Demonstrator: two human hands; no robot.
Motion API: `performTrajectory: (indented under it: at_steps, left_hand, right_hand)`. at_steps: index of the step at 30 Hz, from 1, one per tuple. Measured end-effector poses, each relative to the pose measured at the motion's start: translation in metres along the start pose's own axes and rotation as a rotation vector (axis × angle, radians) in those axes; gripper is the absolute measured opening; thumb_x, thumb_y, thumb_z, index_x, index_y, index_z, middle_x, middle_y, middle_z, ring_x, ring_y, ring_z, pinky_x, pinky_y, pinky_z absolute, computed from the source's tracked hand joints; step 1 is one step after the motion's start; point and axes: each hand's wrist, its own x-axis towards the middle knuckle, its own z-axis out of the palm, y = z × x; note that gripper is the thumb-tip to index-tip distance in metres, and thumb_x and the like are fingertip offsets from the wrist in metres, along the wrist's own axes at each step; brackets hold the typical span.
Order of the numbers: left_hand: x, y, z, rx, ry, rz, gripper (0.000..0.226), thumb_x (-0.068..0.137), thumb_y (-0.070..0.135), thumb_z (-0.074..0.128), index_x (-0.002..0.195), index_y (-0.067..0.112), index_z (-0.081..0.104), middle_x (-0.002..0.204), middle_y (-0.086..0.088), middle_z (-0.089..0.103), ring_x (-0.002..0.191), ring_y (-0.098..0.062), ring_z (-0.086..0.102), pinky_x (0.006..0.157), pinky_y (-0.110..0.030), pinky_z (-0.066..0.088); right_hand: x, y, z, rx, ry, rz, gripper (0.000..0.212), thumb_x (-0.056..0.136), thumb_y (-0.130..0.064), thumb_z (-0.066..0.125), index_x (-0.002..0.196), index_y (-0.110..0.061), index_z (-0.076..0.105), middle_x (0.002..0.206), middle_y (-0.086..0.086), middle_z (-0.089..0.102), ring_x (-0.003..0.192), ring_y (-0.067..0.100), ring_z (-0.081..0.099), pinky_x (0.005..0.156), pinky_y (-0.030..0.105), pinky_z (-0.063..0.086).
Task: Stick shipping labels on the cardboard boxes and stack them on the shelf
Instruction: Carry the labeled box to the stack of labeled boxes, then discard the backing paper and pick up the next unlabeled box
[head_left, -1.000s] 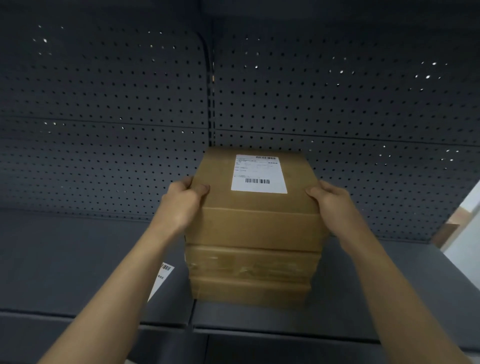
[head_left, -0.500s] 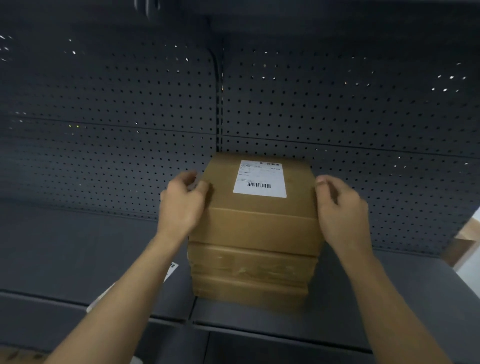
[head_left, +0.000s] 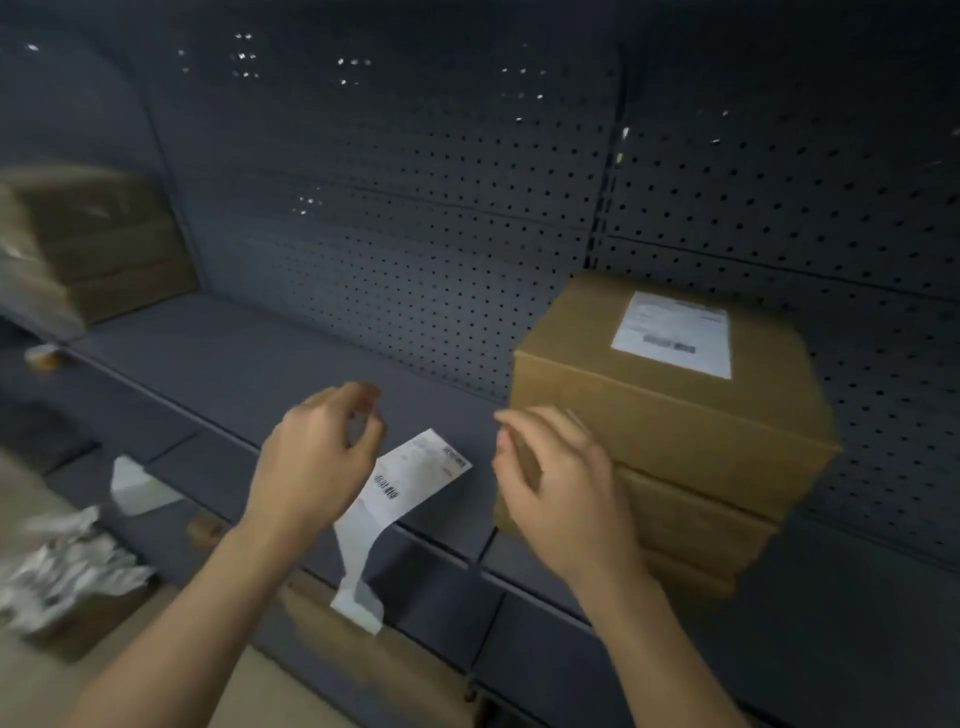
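Left hand (head_left: 317, 462) hovers above the shelf (head_left: 249, 364) edge, fingers loosely curled, holding nothing. Just right of it, between both hands, a white strip of shipping labels (head_left: 415, 480) lies on the shelf and droops over its front. Right hand (head_left: 558, 486), likewise curled and empty, hangs before the stacked cardboard boxes (head_left: 675, 431), whose top box bears a stuck label (head_left: 675, 335).

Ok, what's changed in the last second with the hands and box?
Both hands let go of the labelled brown cardboard box, top of the stack. The left hand and right hand pulled back, empty; the left now hovers over the white paper label strip draped over the grey metal shelf edge. The stack stayed put.
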Motion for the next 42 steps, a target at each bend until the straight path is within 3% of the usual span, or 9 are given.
performTrajectory:
  at_steps: [4, 8, 12, 18, 25, 31, 38, 42]
  left_hand:
    - [-0.025, -0.079, -0.037, 0.068, 0.007, -0.096, 0.024, 0.093, 0.024, 0.055, 0.113, 0.022, 0.066, 0.108, 0.0, 0.071, 0.09, -0.024, 0.068, 0.074, -0.039, 0.055]
    - [-0.039, -0.157, -0.085, 0.09, 0.068, -0.201, 0.02, 0.094, 0.021, 0.057, 0.108, 0.017, 0.069, 0.099, -0.001, 0.071, 0.093, -0.024, 0.066, 0.068, -0.032, 0.045]
    - [-0.049, -0.248, -0.139, 0.049, 0.154, -0.307, 0.021, 0.095, 0.026, 0.054, 0.11, 0.02, 0.068, 0.1, 0.002, 0.071, 0.094, -0.021, 0.066, 0.078, -0.039, 0.054]
    - [-0.062, -0.378, -0.215, 0.04, 0.251, -0.442, 0.022, 0.093, 0.023, 0.056, 0.11, 0.018, 0.07, 0.098, 0.002, 0.072, 0.09, -0.017, 0.065, 0.077, -0.033, 0.05]
    - [-0.047, -0.483, -0.274, 0.054, 0.3, -0.57, 0.022, 0.095, 0.02, 0.056, 0.111, 0.012, 0.07, 0.1, -0.002, 0.071, 0.094, -0.022, 0.064, 0.082, -0.034, 0.049]
    - [0.007, -0.57, -0.297, 0.101, 0.326, -0.624, 0.024, 0.094, 0.019, 0.056, 0.112, 0.011, 0.069, 0.099, -0.005, 0.071, 0.09, -0.021, 0.064, 0.078, -0.028, 0.043]
    - [0.105, -0.647, -0.322, 0.127, 0.329, -0.601, 0.025, 0.095, 0.021, 0.055, 0.113, 0.012, 0.069, 0.101, -0.003, 0.072, 0.088, -0.015, 0.063, 0.079, -0.027, 0.045]
    - [0.143, -0.695, -0.335, 0.096, 0.345, -0.594, 0.023, 0.096, 0.022, 0.055, 0.111, 0.013, 0.07, 0.101, 0.001, 0.072, 0.085, -0.013, 0.062, 0.077, -0.026, 0.044]
  right_hand:
    - [0.003, -0.033, 0.059, 0.024, -0.255, 0.085, 0.032, 0.099, -0.025, 0.052, 0.127, -0.016, 0.064, 0.123, -0.004, 0.063, 0.111, 0.014, 0.058, 0.091, 0.03, 0.049]
    - [0.019, -0.086, 0.12, 0.068, -0.391, 0.089, 0.037, 0.1, -0.031, 0.049, 0.134, -0.02, 0.058, 0.131, -0.008, 0.057, 0.114, 0.012, 0.056, 0.094, 0.031, 0.048]
    - [0.035, -0.156, 0.197, 0.14, -0.457, 0.064, 0.035, 0.1, -0.033, 0.048, 0.133, -0.023, 0.058, 0.126, -0.009, 0.058, 0.112, 0.012, 0.057, 0.092, 0.037, 0.05]
    - [0.051, -0.272, 0.307, 0.184, -0.546, -0.04, 0.035, 0.1, -0.036, 0.048, 0.131, -0.025, 0.058, 0.124, -0.012, 0.058, 0.107, 0.007, 0.057, 0.092, 0.034, 0.051]
    - [0.088, -0.372, 0.414, 0.243, -0.649, -0.149, 0.032, 0.1, -0.032, 0.048, 0.13, -0.025, 0.058, 0.123, -0.008, 0.058, 0.11, 0.012, 0.057, 0.091, 0.038, 0.052]
    - [0.138, -0.419, 0.518, 0.301, -0.683, -0.197, 0.035, 0.1, -0.032, 0.048, 0.133, -0.024, 0.057, 0.127, -0.008, 0.057, 0.113, 0.012, 0.057, 0.09, 0.037, 0.052]
    - [0.228, -0.439, 0.622, 0.359, -0.644, -0.132, 0.033, 0.099, -0.03, 0.051, 0.13, -0.022, 0.06, 0.123, -0.005, 0.06, 0.109, 0.011, 0.057, 0.089, 0.032, 0.05]
    - [0.267, -0.458, 0.671, 0.354, -0.602, -0.128, 0.032, 0.098, -0.03, 0.052, 0.127, -0.022, 0.062, 0.118, -0.006, 0.062, 0.104, 0.01, 0.058, 0.088, 0.036, 0.052]
